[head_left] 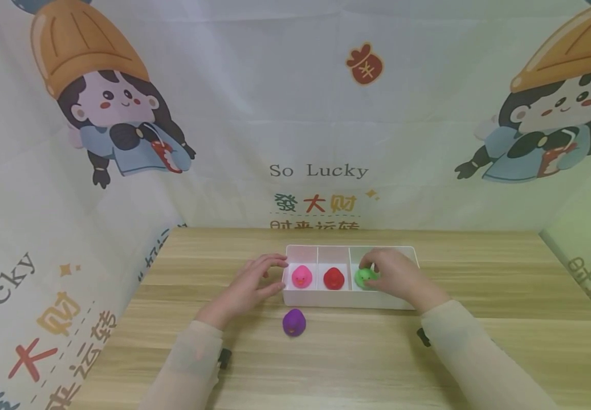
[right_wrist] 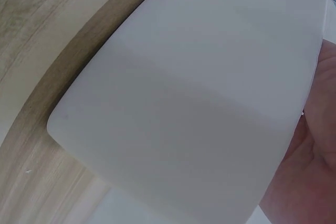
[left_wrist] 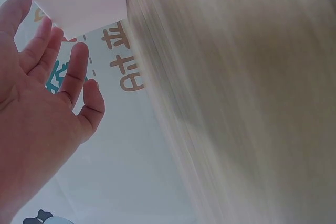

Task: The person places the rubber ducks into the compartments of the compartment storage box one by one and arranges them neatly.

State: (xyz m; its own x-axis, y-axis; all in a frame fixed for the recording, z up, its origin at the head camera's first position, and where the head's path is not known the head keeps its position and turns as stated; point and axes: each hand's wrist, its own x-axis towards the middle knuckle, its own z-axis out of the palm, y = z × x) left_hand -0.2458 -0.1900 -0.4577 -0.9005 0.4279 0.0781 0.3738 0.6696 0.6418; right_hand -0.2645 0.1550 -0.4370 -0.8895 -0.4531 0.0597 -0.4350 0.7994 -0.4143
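In the head view, a white divided box (head_left: 326,299) holds a pink toy duck (head_left: 302,277), a red toy duck (head_left: 334,279) and a green toy duck (head_left: 363,278), each in its own compartment. My right hand (head_left: 398,277) reaches over the front wall and pinches the green duck between thumb and fingers; the hand covers the box's right part. At the box's left end is my left hand (head_left: 248,288), its fingers loosely bent and fingertips right at the wall. The left wrist view shows these fingers spread beside the box (left_wrist: 84,3).
A purple toy duck (head_left: 294,323) lies on the wooden table (head_left: 346,364), in front of the box and near its left end. Behind the table hangs a printed cloth (head_left: 254,114), which also runs along both sides.
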